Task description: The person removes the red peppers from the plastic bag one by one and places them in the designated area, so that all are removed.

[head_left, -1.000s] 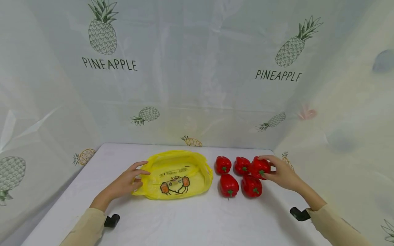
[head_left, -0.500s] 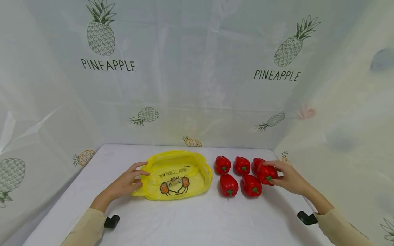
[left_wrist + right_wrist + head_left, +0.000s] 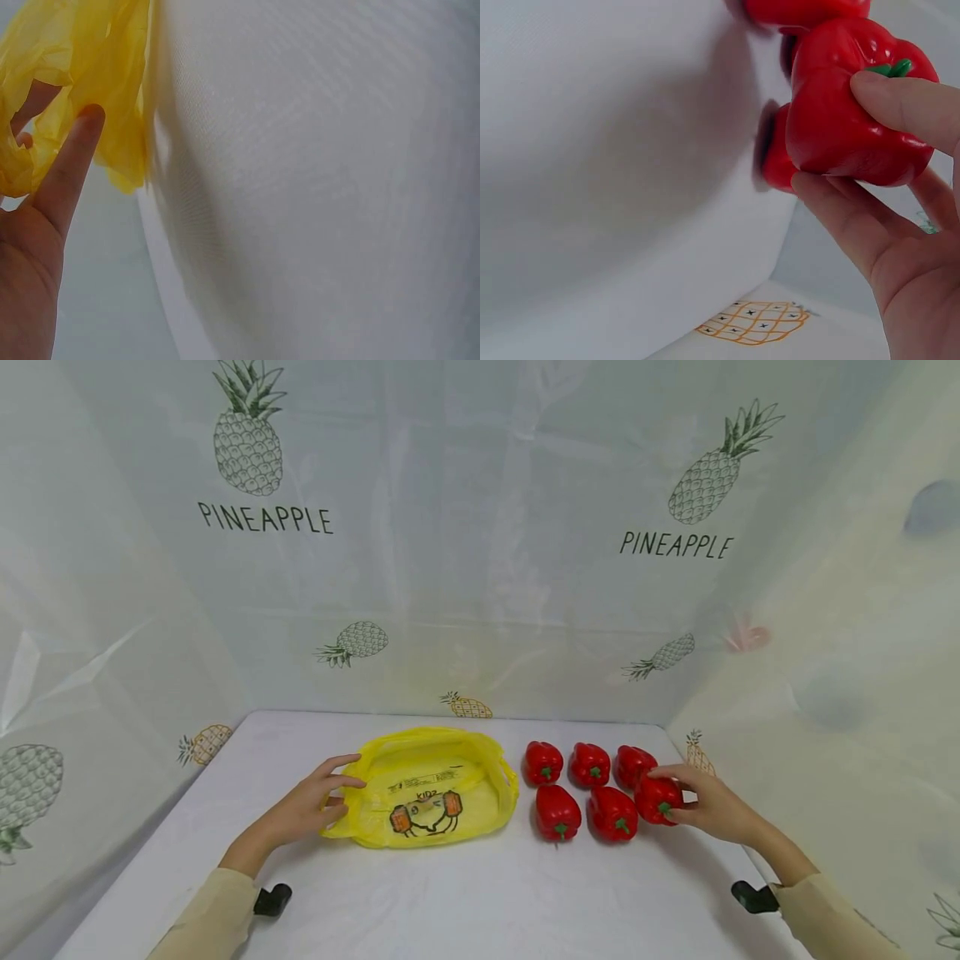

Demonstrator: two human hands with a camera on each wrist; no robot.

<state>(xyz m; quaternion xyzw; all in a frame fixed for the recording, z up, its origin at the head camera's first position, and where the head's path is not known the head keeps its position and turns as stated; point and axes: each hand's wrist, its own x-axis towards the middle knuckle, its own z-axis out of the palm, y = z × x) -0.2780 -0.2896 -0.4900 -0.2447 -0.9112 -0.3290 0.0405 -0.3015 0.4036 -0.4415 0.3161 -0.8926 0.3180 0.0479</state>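
Note:
A yellow plastic bag [image 3: 427, 785] with a cartoon print lies spread on the table, its rim raised. My left hand [image 3: 303, 810] rests at its left edge, fingers spread and touching the plastic; in the left wrist view the straight thumb [image 3: 71, 165] lies against the yellow film. To the right stand several red bell peppers in two rows. My right hand [image 3: 712, 806] holds the front-right bell pepper [image 3: 658, 799] between thumb and fingers, close to the back-right pepper [image 3: 633, 765]. The right wrist view shows the thumb [image 3: 900, 105] beside the held pepper's green stem.
Other red peppers sit nearby: a front-left one [image 3: 557, 812], a front-middle one [image 3: 613, 814], and two [image 3: 543, 763] in the back row. The white table [image 3: 450, 902] ends at a pineapple-print curtain [image 3: 480, 568] behind and at both sides.
My right hand has brought the pepper toward me and slightly right, from over the back-right pepper to the front row's right end. The left hand and the bag have stayed put.

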